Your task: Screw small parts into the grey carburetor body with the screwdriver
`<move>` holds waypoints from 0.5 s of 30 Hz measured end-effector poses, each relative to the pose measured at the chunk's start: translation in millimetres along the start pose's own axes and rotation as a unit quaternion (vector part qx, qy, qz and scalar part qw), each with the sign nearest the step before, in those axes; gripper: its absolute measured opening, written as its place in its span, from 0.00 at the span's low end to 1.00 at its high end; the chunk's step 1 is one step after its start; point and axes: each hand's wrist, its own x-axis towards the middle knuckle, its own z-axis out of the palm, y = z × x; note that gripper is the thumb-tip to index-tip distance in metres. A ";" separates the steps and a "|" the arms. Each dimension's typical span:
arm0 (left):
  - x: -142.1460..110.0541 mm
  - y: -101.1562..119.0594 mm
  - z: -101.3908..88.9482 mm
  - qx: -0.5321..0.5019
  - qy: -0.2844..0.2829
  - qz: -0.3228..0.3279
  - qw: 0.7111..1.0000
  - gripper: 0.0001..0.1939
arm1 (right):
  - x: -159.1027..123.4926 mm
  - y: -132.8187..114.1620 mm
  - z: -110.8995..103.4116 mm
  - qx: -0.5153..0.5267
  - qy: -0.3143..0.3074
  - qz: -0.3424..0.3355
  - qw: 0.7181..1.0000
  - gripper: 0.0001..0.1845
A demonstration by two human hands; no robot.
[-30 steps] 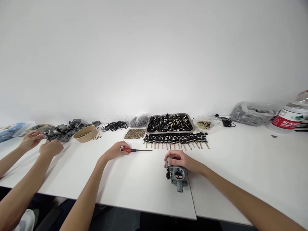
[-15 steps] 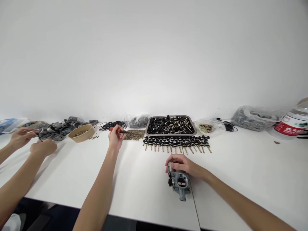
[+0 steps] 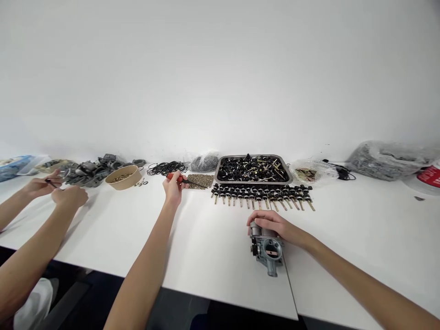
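Observation:
My left hand (image 3: 173, 187) is closed around the red handle of a screwdriver (image 3: 179, 178). Its dark shaft points right, over a patch of small brass parts (image 3: 195, 180). On the table to the right, my right hand (image 3: 271, 224) curls over the far end of a grey metal carburetor (image 3: 271, 252), fingers wrapped on its cylinder. The carburetor's round opening faces me. Beyond that hand lies a row of black-topped parts with brass-coloured stems (image 3: 263, 197), just in front of a metal tray (image 3: 254, 183) heaped with similar black pieces.
At left, a co-worker's hands (image 3: 68, 196) hold a small dark item near a pile of grey castings (image 3: 92, 172). A cardboard bowl (image 3: 123, 183) of brass bits, black rings (image 3: 167, 167) and plastic bags (image 3: 388, 160) line the wall. A large bottle (image 3: 429, 176) stands far right.
The view has shifted, so most things sit farther right and higher. In my left hand the screwdriver's shaft now shows more clearly, angled down to the right. My right hand stays on the carburetor.

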 end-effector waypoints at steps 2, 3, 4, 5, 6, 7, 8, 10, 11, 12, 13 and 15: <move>0.8 -3.5 -1.1 0.009 -0.008 -0.002 1.000 0.13 | 0.2 0.0 -0.5 0.000 0.001 0.001 1.000 0.20; 1.2 -4.7 -1.5 0.013 -0.013 -0.001 1.000 0.13 | 0.4 0.0 -0.6 0.000 0.000 0.001 1.000 0.20; 1.5 -5.5 -1.9 0.016 -0.017 0.001 1.000 0.13 | 0.5 -0.1 -0.5 0.000 0.000 0.000 1.000 0.20; 1.8 -5.9 -2.2 0.020 -0.020 0.004 1.000 0.14 | 0.5 -0.2 -0.2 -0.001 0.001 -0.003 1.000 0.20; 2.1 -5.9 -2.3 0.024 -0.022 0.006 0.999 0.14 | 0.4 -0.5 0.3 -0.004 0.002 -0.007 1.000 0.20; 2.3 -5.7 -2.5 0.028 -0.024 0.008 0.999 0.14 | 0.2 -1.0 0.9 -0.011 0.007 -0.012 1.000 0.20; 2.5 -5.4 -2.7 0.029 -0.026 0.009 0.999 0.14 | -0.1 -2.0 1.2 -0.021 0.016 -0.015 1.000 0.19; 2.8 -4.7 -3.2 0.029 -0.030 0.009 0.999 0.14 | -1.2 -5.8 -1.2 -0.055 0.040 -0.015 0.998 0.18; 3.0 -4.6 -3.6 0.030 -0.033 0.010 0.999 0.14 | -2.0 -9.1 -5.4 -0.079 0.059 -0.014 0.995 0.17; 3.2 -4.6 -4.1 0.032 -0.037 0.010 0.999 0.13 | -2.9 -13.4 -12.4 -0.109 0.085 -0.013 0.990 0.17; 3.4 -4.8 -4.6 0.034 -0.041 0.010 0.999 0.13 | -4.0 -18.7 -22.6 -0.140 0.118 -0.013 0.983 0.17; 4.2 -5.9 -5.7 0.038 -0.042 0.008 0.998 0.13 | -6.8 -31.6 -53.6 -0.206 0.203 -0.019 0.957 0.17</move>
